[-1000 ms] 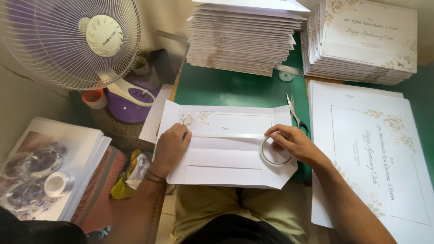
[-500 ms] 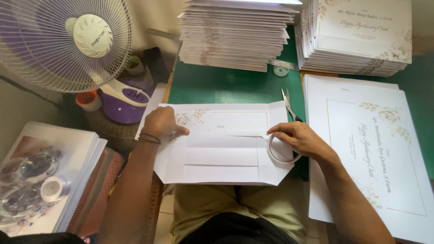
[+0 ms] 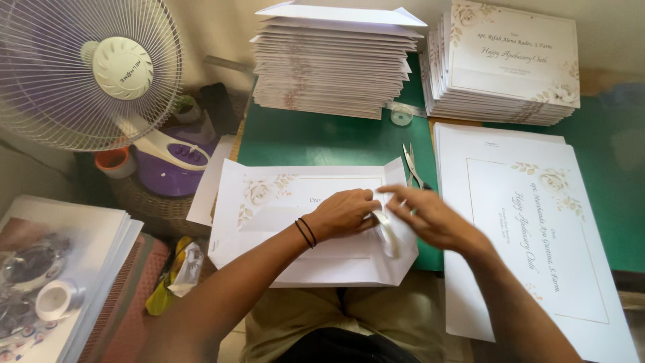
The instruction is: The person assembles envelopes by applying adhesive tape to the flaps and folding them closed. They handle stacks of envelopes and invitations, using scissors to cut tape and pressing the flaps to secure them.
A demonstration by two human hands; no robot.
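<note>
While both hands meet over the open white envelope [image 3: 309,228] on the near desk [image 3: 322,138], left hand [image 3: 342,214] presses flat, right hand [image 3: 430,218] pinches the tape roll [image 3: 388,235]; I judge tape may crease or stick askew.

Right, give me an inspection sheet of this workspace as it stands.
Surface: green table, largely covered in paper.
Job's things: white folded envelope with floral print lies flat; tape roll on its right end.
Clutter: scissors, small tape roll, envelope stack, card stack, large printed sheets.
Hands: left hand presses on the envelope; right hand at the tape roll, blurred.
Cables: nothing seen.
Surroundings: white fan, purple container, paper pile at left.
</note>
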